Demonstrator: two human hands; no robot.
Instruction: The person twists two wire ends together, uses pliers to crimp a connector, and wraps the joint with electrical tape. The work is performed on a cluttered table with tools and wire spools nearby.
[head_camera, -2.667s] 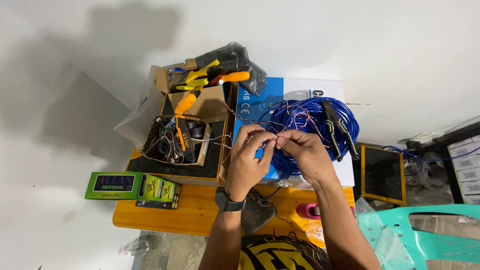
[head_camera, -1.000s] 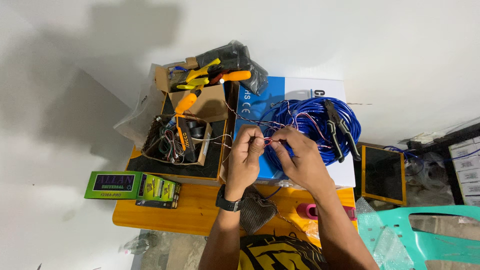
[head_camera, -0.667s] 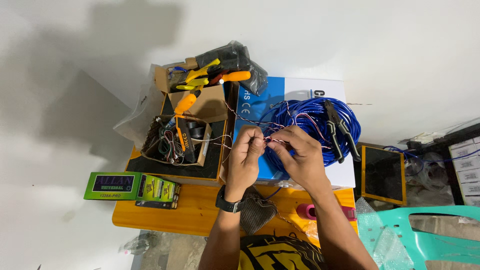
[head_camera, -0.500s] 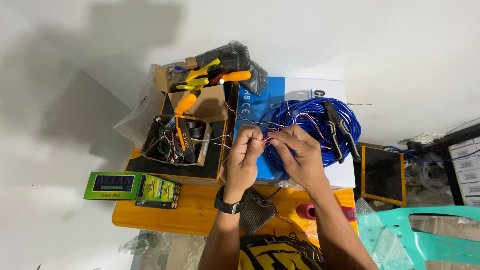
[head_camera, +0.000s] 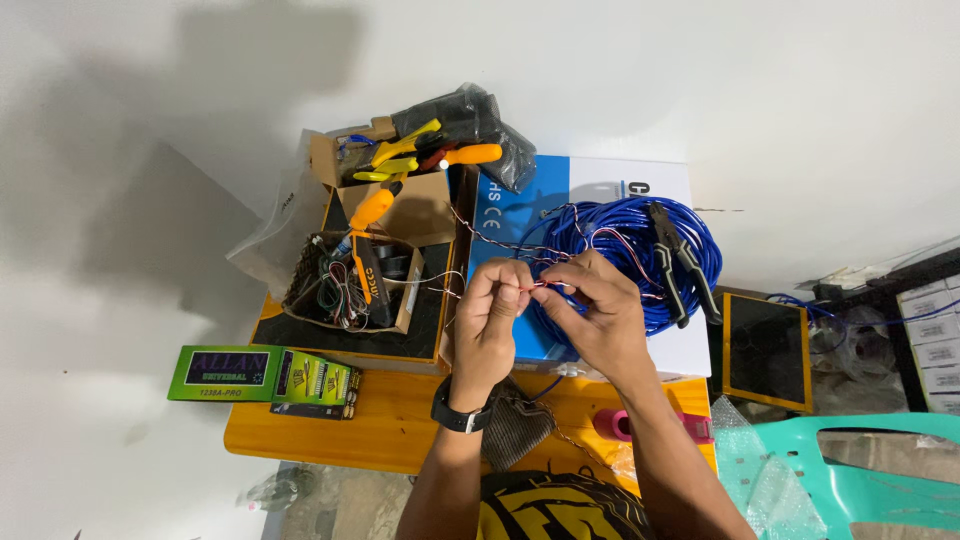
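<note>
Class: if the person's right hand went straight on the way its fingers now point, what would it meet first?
Most likely the left hand: the right hand points leftward along the thin twisted wires pinched between both, though depth is unclear.

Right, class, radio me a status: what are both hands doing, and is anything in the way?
Left hand and right hand pinch thin twisted wires. Blue cable coil lies behind. Black pliers rest on coil, clear of the hands.

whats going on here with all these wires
A person is working thin twisted wires between both hands over a small wooden table. The left hand and right hand pinch the strands close together. Behind them a blue cable coil lies on a blue and white box, with black pliers on top.
</note>
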